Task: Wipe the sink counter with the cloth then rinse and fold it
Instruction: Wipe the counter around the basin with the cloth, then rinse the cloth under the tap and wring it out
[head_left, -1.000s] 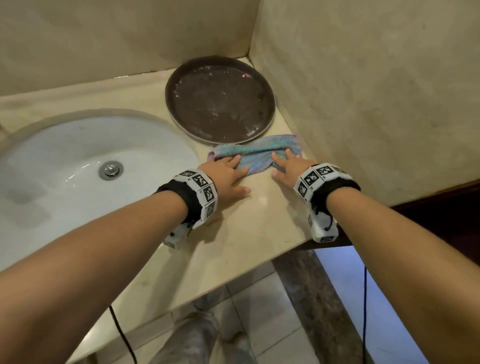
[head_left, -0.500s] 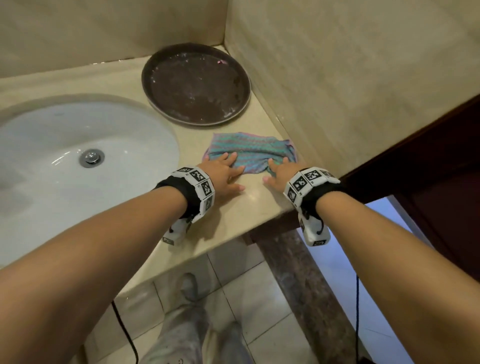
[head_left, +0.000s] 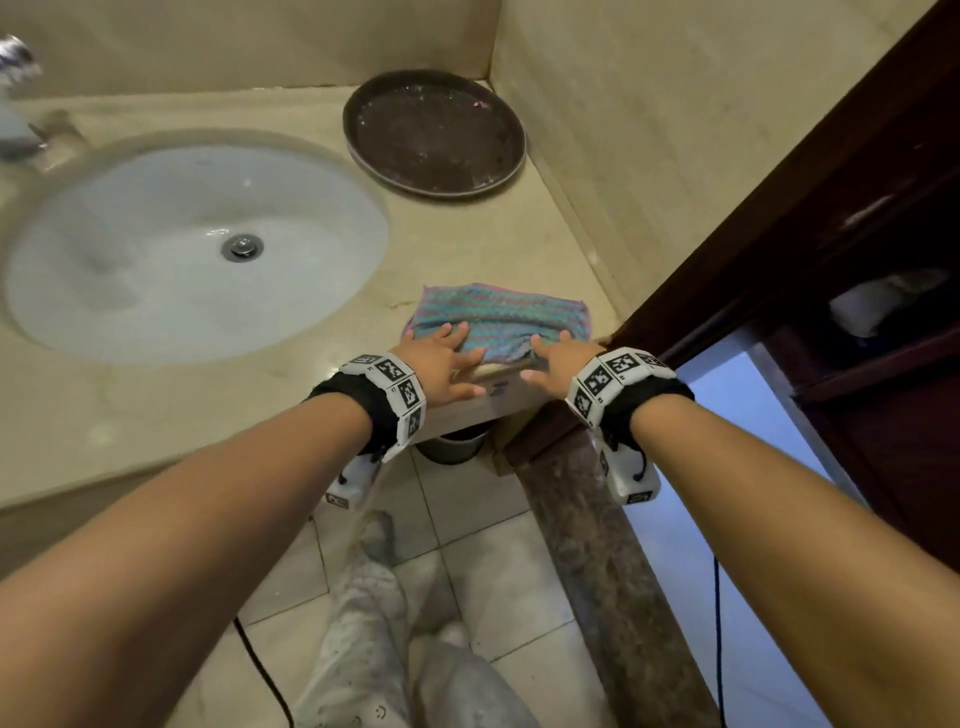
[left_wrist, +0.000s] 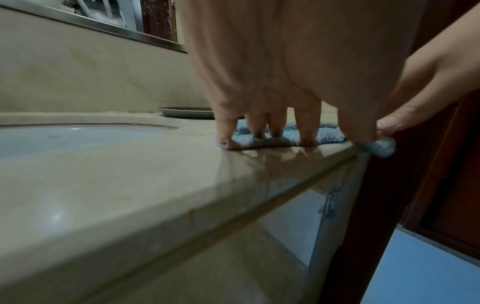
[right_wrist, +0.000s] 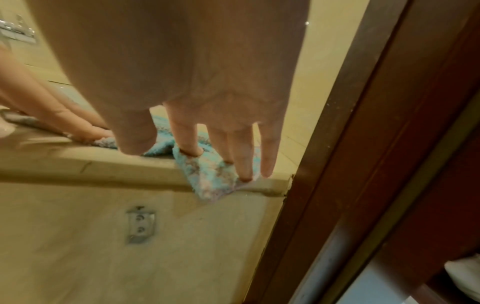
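Your wrists and legs: what is worn

You wear on each bare forearm a black strap behind the fingers, ringed with white blocks printed with black square markers; left hand (head_left: 441, 364), right hand (head_left: 558, 364). A white camera box hangs under each wrist, trailing a dark cable. Light patterned trousers (head_left: 374, 623).
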